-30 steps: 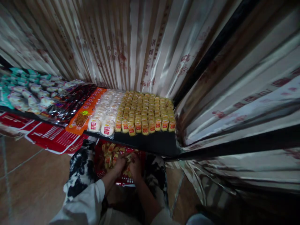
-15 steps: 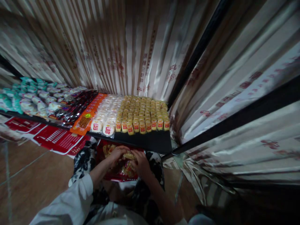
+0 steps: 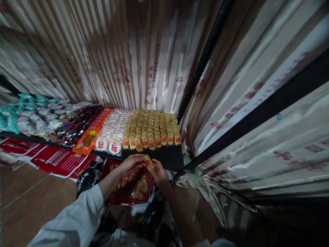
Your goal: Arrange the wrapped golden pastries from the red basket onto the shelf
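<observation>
Between my two hands is a small yellow wrapped snack cake [image 3: 149, 162] with a reddish label, raised over the lap. My left hand [image 3: 131, 164] closes its fingertips on the left end of it. On the other side, my right hand [image 3: 159, 173] pinches its right side. Beneath them a red bag [image 3: 128, 200] lies open on my lap, with several more yellow wrapped cakes [image 3: 141, 188] inside. Just past my hands, rows of matching yellow cakes [image 3: 151, 132] stand on a black shelf [image 3: 168, 156], red labels facing me on the front row.
Left of the yellow rows are round white wrapped cakes [image 3: 109, 137], an orange packet [image 3: 88, 137], dark shiny packets [image 3: 77, 128], and white and teal packets [image 3: 38, 115]. Red printed sheets [image 3: 59, 159] hang below the shelf. Pleated fabric [image 3: 144, 51] and black bars [image 3: 246, 121] stand behind and right.
My hands have come up out of the red bag with one yellow snack cake between them. The view has shifted slightly, so the shelf sits a little lower and further left.
</observation>
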A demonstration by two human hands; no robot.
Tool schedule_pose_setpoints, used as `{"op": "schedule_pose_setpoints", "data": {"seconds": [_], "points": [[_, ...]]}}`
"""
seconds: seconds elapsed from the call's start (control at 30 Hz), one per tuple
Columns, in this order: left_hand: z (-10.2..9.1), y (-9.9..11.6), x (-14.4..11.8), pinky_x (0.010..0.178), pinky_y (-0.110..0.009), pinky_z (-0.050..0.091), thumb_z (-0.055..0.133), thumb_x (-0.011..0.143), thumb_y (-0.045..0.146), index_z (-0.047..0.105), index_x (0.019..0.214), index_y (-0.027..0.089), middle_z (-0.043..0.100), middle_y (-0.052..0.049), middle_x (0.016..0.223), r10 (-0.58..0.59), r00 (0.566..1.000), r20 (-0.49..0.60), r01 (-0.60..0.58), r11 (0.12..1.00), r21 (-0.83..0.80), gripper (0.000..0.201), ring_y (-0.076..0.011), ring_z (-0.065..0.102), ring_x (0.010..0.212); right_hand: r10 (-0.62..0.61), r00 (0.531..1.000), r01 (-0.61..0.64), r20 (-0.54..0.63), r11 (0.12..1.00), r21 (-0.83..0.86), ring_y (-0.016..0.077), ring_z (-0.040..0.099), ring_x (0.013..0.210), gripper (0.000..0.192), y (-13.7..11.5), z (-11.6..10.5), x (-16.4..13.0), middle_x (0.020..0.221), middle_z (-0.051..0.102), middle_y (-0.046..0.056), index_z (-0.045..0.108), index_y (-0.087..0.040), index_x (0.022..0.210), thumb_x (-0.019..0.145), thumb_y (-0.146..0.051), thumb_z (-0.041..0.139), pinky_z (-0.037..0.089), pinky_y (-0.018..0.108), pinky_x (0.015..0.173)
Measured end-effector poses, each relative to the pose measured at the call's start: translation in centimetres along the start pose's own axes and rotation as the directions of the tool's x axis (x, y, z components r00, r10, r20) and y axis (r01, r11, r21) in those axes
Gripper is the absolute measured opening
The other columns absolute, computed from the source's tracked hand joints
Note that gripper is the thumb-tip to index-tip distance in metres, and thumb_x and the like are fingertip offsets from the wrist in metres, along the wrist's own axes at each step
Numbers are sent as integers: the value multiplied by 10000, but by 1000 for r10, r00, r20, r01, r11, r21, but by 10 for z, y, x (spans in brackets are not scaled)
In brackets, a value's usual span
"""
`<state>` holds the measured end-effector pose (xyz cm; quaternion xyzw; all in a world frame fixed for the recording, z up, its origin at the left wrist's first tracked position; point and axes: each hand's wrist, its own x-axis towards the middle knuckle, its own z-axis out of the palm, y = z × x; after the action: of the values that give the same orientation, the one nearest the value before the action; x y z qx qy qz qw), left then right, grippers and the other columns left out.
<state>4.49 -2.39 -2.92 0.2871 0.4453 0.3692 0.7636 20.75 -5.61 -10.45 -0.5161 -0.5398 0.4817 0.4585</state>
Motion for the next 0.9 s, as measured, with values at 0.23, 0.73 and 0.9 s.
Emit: {"op": "schedule_pose_setpoints", "data": {"seconds": [0.23,0.73,0.9], "points": [[13,0,16,449,-139,337,751,649,219,620,785,111,625,2,627,72,996,-52,-64,987,149,217,-51,547,518,84,989,-52,-121,967,249,202,648,850,454,-4,-11,11,998,663,98,550,-173,1039,686,-442,644,521,338,767],[64,-44,36,859,-250,512,591,744,26,576,756,117,664,-41,811,-24,986,-163,-33,941,-338,93,-108,648,762,142,931,17,-337,904,428,202,639,933,440,-11,-19,24,1023,671,92,527,-169,1103,743,-409,605,504,353,836],[70,-45,51,705,-245,499,638,716,104,575,909,134,614,-15,797,138,942,-306,-65,970,236,205,-95,583,642,-17,883,55,-470,996,68,191,635,869,521,-6,-44,47,1016,649,107,439,-146,1250,783,-361,523,513,345,782]]}}
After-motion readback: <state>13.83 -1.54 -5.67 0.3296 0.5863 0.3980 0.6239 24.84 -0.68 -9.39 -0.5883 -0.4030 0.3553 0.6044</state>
